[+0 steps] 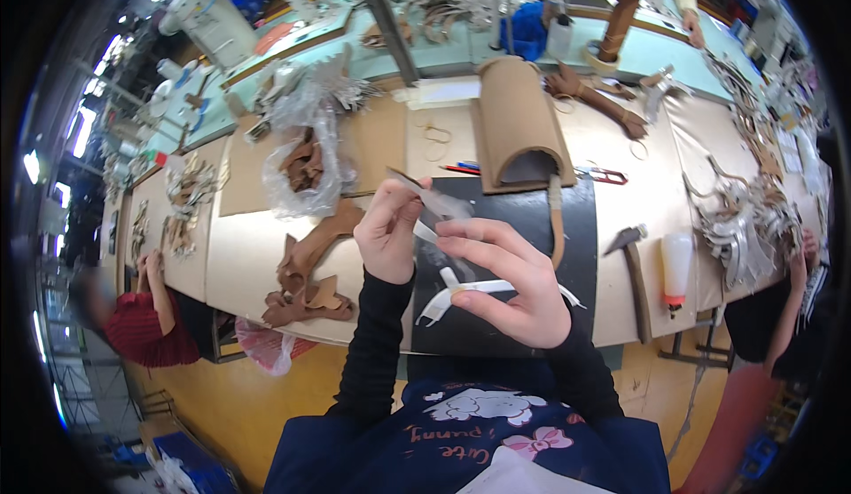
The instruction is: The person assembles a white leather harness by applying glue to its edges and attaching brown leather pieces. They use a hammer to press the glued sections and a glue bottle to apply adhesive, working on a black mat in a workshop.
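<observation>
Above the black mat (576, 228), my left hand (386, 228) pinches a thin strip (409, 179) between thumb and fingers. One end of the strip is dark; the rest is pale and blurred. My right hand (514, 286) is beside it with fingers stretched and apart, the fingertips at a white lower part of the piece. Under the right thumb shows a white branched strap piece (434, 306) with a forked end. It seems to lie on the mat, partly hidden by the right hand.
Behind the mat stands a brown half-round form (519, 113). A hammer (634, 281) and a white bottle (676, 268) lie at right, near red-handled scissors (607, 175). Brown leather pieces (306, 272) and a plastic bag (306, 166) are at left. Co-workers sit at both sides.
</observation>
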A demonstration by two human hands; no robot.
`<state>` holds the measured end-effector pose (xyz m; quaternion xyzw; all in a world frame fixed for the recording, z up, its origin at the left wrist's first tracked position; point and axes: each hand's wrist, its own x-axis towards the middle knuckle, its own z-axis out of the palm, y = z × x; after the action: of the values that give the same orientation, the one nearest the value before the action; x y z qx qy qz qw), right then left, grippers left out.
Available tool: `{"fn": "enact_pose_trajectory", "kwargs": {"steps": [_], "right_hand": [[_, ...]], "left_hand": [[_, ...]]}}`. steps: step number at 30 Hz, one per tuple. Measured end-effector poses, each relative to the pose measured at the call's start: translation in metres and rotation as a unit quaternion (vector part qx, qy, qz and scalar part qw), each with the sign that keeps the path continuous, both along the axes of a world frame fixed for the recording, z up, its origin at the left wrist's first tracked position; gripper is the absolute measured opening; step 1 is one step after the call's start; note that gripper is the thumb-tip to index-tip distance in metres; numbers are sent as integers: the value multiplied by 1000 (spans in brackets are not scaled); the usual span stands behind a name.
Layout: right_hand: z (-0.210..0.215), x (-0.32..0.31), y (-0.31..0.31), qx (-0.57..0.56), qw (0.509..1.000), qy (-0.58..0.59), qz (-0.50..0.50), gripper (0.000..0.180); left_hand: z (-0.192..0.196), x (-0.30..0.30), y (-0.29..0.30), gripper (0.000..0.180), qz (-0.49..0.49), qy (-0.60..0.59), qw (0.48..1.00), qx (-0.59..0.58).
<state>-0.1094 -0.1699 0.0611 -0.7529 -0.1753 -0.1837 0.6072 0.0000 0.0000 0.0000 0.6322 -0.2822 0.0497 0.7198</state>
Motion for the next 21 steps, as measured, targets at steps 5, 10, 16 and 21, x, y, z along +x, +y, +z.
{"fn": "enact_pose_trajectory", "kwargs": {"steps": [5, 10, 16, 21], "right_hand": [[-6, 20, 32, -80, 991, -68, -83, 44], [-17, 28, 50, 5, 985, -102, -137, 49], [-3, 30, 11, 140, 976, 23, -162, 50], [30, 12, -47, -51, 950, 9, -307, 9]], "left_hand": [[18, -6, -15, 13, -123, 77, 952, -268], [28, -17, -17, 28, -105, 157, 921, -342], [33, -21, -12, 25, -115, 34, 984, -131], [14, -12, -2, 20, -12, 38, 994, -104]]}}
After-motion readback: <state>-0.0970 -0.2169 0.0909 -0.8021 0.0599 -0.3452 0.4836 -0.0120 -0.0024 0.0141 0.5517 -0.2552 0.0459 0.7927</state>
